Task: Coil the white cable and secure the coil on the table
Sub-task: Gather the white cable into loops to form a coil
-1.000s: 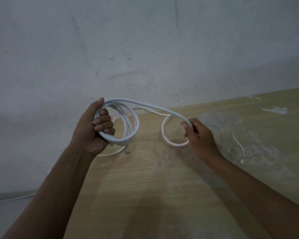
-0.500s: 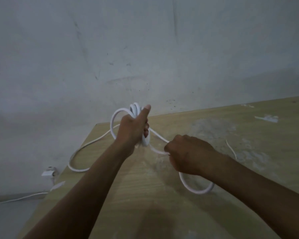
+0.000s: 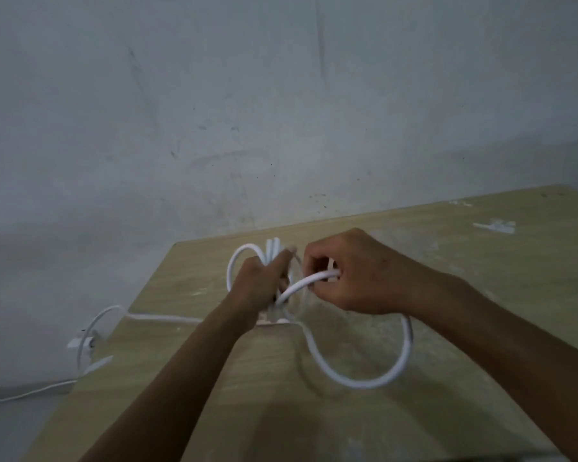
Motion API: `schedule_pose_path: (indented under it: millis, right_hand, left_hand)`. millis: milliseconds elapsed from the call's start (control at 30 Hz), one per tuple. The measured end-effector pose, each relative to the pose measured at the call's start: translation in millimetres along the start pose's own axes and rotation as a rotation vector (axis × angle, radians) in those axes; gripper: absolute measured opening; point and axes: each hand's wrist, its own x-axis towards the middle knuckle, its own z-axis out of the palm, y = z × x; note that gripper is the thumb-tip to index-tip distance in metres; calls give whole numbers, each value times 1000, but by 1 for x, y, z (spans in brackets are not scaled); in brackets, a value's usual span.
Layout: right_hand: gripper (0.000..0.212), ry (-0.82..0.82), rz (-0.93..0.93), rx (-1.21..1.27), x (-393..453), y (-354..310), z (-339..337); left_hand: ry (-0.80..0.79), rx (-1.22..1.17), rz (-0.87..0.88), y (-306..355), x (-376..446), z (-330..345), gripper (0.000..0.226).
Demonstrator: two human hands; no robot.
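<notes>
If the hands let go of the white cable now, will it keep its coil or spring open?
It would probably spring open: the white cable bows in a wide loop rather than lying limp, so it looks springy. The left hand has to clamp the turns together. The right hand pinches one strand, so it likely bends easily.

Both hands, left [image 3: 259, 288] and right [image 3: 351, 275], grip the white cable [image 3: 374, 381] above the table [image 3: 481, 295].

A scuffed grey wall [image 3: 281, 95] is filling the upper frame, while a white scrap [image 3: 496, 226] is lying at right and a white plug [image 3: 80, 341] is sitting at lower left.
</notes>
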Motion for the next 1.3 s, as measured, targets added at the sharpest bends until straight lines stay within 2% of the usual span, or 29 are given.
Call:
schedule_pose_path:
  millis: [67,133,200,333,433,533,667,733,800,933,1033,1133,1200,1300]
  right_hand:
    - [14,-150,14,36,-8,-1,14]
    - [21,-201,49,-9,-10,6,24]
    - [27,-145,118,-117,-5,16,25]
    - [27,-40,140,-344,9,17,33]
    - [24,32,235,-394,12,27,31]
    - [28,185,377,-346,13,45,18]
    - [24,351,247,-378,13,30,25]
    - [23,425,193,-368,9,24,30]
    - [23,473,127,-348,6,27,29]
    - [20,258,-221,-281,1,27,28]
    - [17,281,-314,-149,0,28,19]
    - [9,325,-264,-35,-6,32,12]
    - [13,354,-181,26,-9,32,11]
    - [15,438,46,173,-6,35,12]
  left_hand:
    - [68,-346,-55,2,10,-11,42]
    - [59,-479,-71,5,15,-24,40]
    - [67,-382,-54,3,14,-32,42]
    - [140,-160,-1,3,4,-33,45]
    - [132,-191,48,20,3,-48,43]
    - [86,-170,53,38,4,-64,41]
    - [223,137,169,41,3,-50,42]
    - [243,261,216,44,3,-40,44]
    - [215,279,216,48,4,-34,48]
    - [43,246,197,52,-8,-8,48]
    - [-67,283,196,45,-16,7,53]
    - [-180,292,230,43,-17,11,52]
    - [-253,370,259,44,-17,12,52]
    - [-203,374,256,48,-10,6,55]
